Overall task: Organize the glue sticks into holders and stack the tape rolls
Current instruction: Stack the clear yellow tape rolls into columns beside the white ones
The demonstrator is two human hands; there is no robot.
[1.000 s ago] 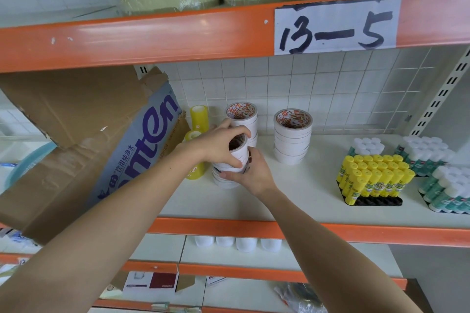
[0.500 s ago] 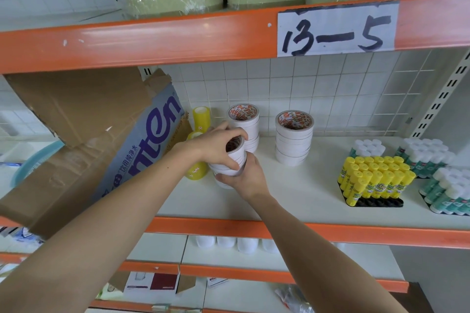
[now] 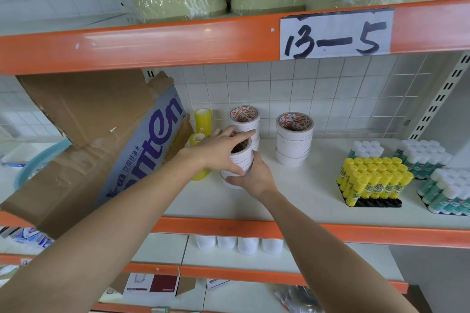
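The torn cardboard box [image 3: 101, 140] leans at the left of the white shelf [image 3: 305, 193], with yellow glue sticks [image 3: 373, 180] standing in their black holder at the right. Two finished white tape stacks [image 3: 293, 140] stand at the back. Since a second ago the held tape stack [image 3: 240, 160] has lifted slightly and tilted; the left hand [image 3: 218, 152] grips its top, the right hand [image 3: 254, 178] cups its base, so it is probably being carried or squared up

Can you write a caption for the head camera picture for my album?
Both hands, left and right, hold a stack of white tape rolls on the shelf.
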